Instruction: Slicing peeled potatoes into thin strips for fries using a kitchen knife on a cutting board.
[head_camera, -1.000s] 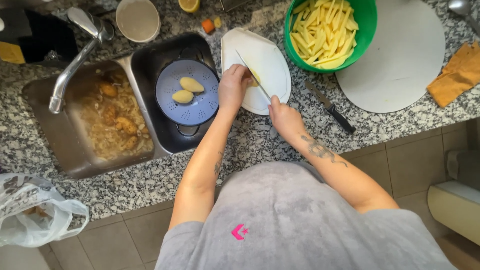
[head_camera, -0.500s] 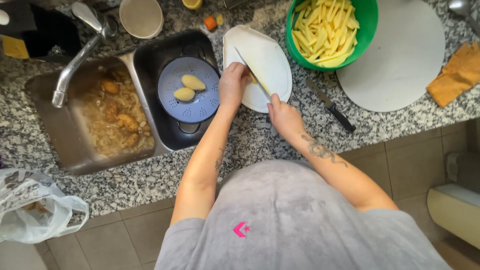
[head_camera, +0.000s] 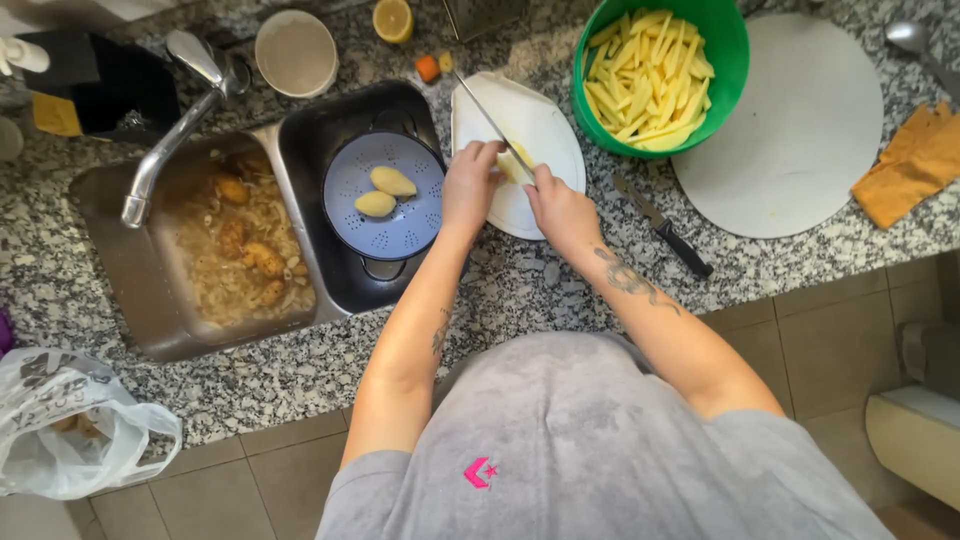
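Note:
My left hand (head_camera: 470, 185) presses a pale peeled potato (head_camera: 512, 163) onto a white cutting board (head_camera: 550, 130) on the granite counter. My right hand (head_camera: 560, 208) grips a long knife (head_camera: 490, 118); its blade angles up and left across the potato. Just right of the board stands a green bowl (head_camera: 735, 45) full of yellow potato sticks (head_camera: 645, 80). To the left, a blue colander (head_camera: 385, 225) with two peeled potatoes (head_camera: 383, 192) rests in a black pot inside the sink.
A black-handled knife (head_camera: 665, 232) lies right of my right hand, beside a round white board (head_camera: 790, 130). The steel sink (head_camera: 235, 255) holds peelings under a faucet (head_camera: 170, 120). An orange cloth (head_camera: 915, 165), a lemon half (head_camera: 392, 18) and a plastic bag (head_camera: 75, 425) surround the area.
My two hands have closed in together over the potato on the board, and the knife blade now rests on it.

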